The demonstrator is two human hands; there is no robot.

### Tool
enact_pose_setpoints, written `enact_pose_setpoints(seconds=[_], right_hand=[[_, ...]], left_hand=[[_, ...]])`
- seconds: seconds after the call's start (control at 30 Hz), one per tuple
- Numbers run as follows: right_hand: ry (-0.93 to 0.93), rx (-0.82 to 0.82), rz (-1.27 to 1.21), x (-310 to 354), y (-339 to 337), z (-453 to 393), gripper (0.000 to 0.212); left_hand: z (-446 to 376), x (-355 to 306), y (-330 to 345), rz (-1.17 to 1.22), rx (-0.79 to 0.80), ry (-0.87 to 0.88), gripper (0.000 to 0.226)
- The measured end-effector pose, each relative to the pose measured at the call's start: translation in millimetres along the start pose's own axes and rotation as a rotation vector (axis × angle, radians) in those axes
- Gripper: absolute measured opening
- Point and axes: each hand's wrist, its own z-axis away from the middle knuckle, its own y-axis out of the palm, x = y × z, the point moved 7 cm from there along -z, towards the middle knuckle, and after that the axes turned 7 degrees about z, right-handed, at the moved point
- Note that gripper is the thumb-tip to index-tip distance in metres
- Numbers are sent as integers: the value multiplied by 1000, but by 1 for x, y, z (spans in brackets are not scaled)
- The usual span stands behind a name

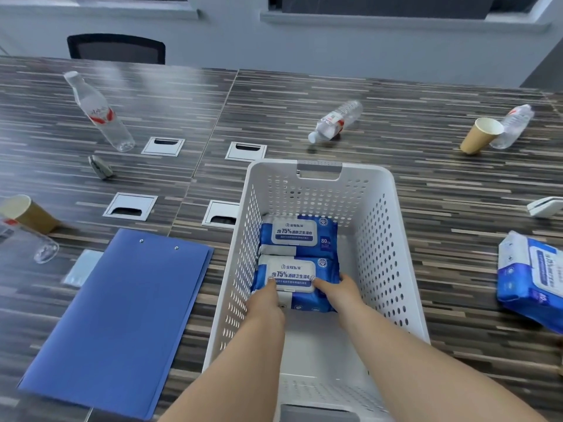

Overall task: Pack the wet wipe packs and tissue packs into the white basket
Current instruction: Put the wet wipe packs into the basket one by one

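The white perforated basket (384, 226) stands on the striped table in front of me. Two blue-and-white wet wipe packs lie inside it, one at the far end (300, 234) and one nearer (297, 269). Both my hands reach down into the basket. My left hand (268, 296) grips the near pack's left side, and my right hand (341, 292) grips its right side. Another wet wipe pack (531, 277) lies on the table at the right edge of view.
A blue clipboard folder (118, 315) lies left of the basket. Plastic bottles (97, 111) (336, 120) (515, 126) and paper cups (479, 135) (29, 213) are scattered on the table, with cable ports (245, 151) behind the basket. A chair (115, 50) stands at the far side.
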Motion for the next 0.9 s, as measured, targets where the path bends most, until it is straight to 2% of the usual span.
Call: enact_pose_setpoints(seconds=[0.17, 0.3, 0.37, 0.47, 0.53, 0.6, 0.67, 0.77, 0.9], right_hand=[[-25, -58, -2, 20, -9, 17, 67], [-106, -64, -98, 46, -19, 30, 58], [-160, -42, -163, 58, -19, 48, 57], [-229, -4, -245, 65, -21, 58, 69], [-246, 50, -321, 74, -26, 81, 54], [-269, 115, -391, 80, -33, 99, 35], [-325, 152, -443, 89, -46, 118, 36], [-388, 152, -527, 93, -76, 145, 36], [-416, 187, -658, 80, -128, 165, 17]], left_hand=[[21, -10, 10, 142, 118, -57, 15], [33, -15, 18, 140, 217, -102, 44], [60, -21, 19, 145, 279, -64, 38], [102, -33, 20, 130, 363, 46, 15], [129, -46, 20, 61, 400, 184, 10], [158, -56, 27, -11, 503, 323, 16], [182, -61, 34, -26, 596, 414, 13], [213, -56, 43, -11, 682, 473, 19], [245, -28, 61, -56, 770, 517, 16]])
